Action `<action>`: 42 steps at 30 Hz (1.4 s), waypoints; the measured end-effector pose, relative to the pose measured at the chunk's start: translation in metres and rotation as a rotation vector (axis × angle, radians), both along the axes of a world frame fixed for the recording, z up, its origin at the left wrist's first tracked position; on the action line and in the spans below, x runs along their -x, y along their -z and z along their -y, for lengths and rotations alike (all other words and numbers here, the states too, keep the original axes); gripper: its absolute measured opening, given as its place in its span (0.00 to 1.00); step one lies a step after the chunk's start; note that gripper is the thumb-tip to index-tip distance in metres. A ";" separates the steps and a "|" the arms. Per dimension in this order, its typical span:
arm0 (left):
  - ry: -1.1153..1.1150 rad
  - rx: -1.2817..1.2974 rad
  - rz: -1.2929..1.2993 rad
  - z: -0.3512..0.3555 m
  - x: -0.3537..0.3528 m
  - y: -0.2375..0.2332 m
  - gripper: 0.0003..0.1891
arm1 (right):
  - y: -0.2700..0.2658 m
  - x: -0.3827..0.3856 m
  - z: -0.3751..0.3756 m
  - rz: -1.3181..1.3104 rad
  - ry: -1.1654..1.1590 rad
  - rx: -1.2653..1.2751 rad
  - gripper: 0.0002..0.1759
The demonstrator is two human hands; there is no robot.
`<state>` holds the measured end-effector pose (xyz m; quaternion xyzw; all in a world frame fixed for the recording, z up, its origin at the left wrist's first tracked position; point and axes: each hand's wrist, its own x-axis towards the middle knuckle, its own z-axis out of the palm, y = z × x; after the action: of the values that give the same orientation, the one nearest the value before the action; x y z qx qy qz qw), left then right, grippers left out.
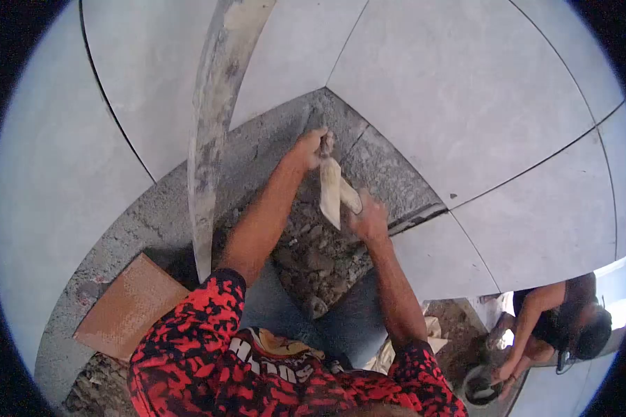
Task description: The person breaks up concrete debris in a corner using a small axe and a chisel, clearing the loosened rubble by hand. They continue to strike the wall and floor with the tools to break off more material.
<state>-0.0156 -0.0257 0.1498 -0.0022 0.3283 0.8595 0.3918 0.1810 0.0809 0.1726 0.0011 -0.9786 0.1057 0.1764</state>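
Note:
My left hand [311, 149] is closed around the dark upper end of a pale, flat tool with a slanted tip [330, 193]; the tip points back toward me. Just to the right and lower, my right hand [370, 217] grips a short pale handle [350, 197]. That handle crosses behind the flat tool, and its far end is hidden there. Both hands are over the corner of a grey mortar bed [389, 167], where the large pale tiles meet it. Loose rubble [316, 254] lies below my hands, between my knees.
A long, mortar-stained board [215, 104] runs up the left side. An orange-brown tile [133, 306] rests at the lower left on the rough mortar strip. Large pale tiles [438, 90] spread ahead. At the lower right, another person [549, 313] bends over a dark bucket [481, 384].

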 end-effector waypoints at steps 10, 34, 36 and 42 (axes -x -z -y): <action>-0.711 0.680 -0.781 -0.114 0.014 0.091 0.15 | -0.046 -0.031 0.005 -0.081 0.180 0.461 0.17; -0.356 0.101 -0.106 -0.039 -0.020 -0.011 0.11 | -0.012 -0.056 -0.008 -0.047 0.203 0.432 0.11; -0.380 0.084 -0.071 -0.039 -0.016 -0.015 0.11 | -0.008 -0.050 -0.021 -0.032 0.083 0.340 0.17; -0.192 0.090 -0.158 -0.028 0.009 0.004 0.11 | -0.037 -0.022 -0.028 -0.381 -0.398 0.245 0.12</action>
<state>-0.0244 0.0025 0.1456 0.0163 0.3948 0.8749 0.2800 0.2029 0.1086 0.2093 0.1914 -0.8885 0.2532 0.3313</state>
